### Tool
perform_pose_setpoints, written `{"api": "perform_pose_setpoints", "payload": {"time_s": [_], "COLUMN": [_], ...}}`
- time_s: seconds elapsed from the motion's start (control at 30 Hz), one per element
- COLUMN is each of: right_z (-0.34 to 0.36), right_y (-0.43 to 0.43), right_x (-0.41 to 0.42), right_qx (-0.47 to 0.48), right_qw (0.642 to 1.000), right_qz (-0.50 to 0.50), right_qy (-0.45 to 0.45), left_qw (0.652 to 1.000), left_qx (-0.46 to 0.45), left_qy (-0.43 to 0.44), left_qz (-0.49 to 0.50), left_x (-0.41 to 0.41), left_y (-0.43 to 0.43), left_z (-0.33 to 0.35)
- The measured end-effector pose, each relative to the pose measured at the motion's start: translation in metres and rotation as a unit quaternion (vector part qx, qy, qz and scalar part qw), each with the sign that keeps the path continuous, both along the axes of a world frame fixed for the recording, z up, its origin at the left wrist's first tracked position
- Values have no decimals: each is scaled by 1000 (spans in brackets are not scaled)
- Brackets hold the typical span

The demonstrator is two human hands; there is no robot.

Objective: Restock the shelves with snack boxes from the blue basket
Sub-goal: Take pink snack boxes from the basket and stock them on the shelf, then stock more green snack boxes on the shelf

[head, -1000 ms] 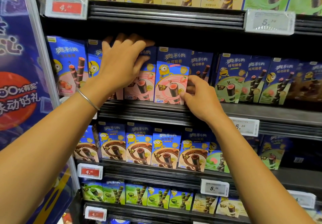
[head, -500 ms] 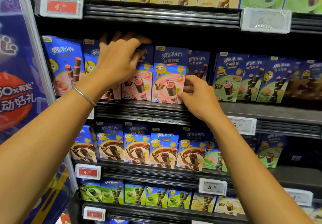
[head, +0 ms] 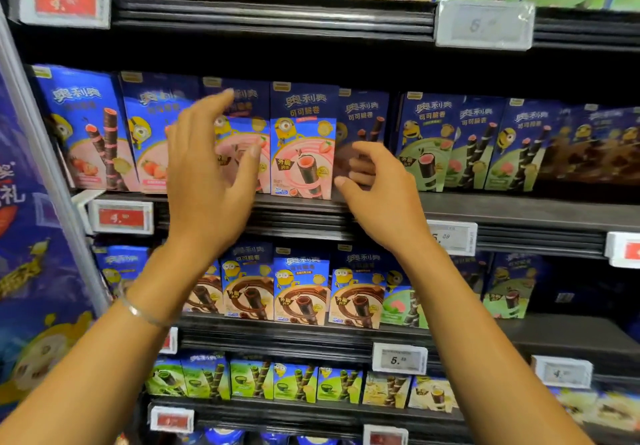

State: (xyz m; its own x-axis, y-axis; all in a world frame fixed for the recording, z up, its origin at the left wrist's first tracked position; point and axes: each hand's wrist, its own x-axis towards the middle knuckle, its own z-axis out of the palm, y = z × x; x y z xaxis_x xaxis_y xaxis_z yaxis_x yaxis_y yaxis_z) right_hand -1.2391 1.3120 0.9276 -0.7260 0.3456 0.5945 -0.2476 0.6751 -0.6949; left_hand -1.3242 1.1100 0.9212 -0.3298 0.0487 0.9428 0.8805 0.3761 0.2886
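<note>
The left hand [head: 207,181] is raised with its fingers straight and spread and its thumb held out to the side. It grips nothing. It is blurred, and whether it touches the pink boxes behind it cannot be told. A thin bracelet [head: 142,313] circles that wrist.

The right hand [head: 377,191] is a little lower, with its fingers loosely curled and empty and its thumb pointing left.

Between the two hands a pink-fronted snack box [head: 303,153] stands upright at the front of the shelf [head: 519,209]. The box is just right of the left thumb. The right thumb tip is at the box's lower right edge, and it is unclear whether the two touch.

Behind the right hand's fingers a darker blue box [head: 362,115] stands further back. To the right of that hand is a row of green-fronted boxes [head: 426,146]. Below both wrists, on the next shelf down, are chocolate-fronted boxes [head: 301,292]. Below and to the left of the left hand a red price tag [head: 121,217] is fixed to the shelf edge.
</note>
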Motion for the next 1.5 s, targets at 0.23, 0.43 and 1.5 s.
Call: {"api": "perform_pose_setpoints", "payload": {"time_s": [0.23,0.43,1.5], "right_z": [-73,-216,-907], "right_y": [19,18,96], "right_x": [92,210,594], "right_qx": [-185,-294,-316], "right_qw": [961,955,652], "right_qz": [62,-26,-206], "right_qy": [197,39,-658], "left_qw": [968,875,499], "left_qx": [58,52,-545], "left_qy": [-188,-430,-631], "left_qz": [-154,-214,-237], "left_x": [84,164,564], "left_y": [6,4,98], "left_z": [-114,-244,-888]}}
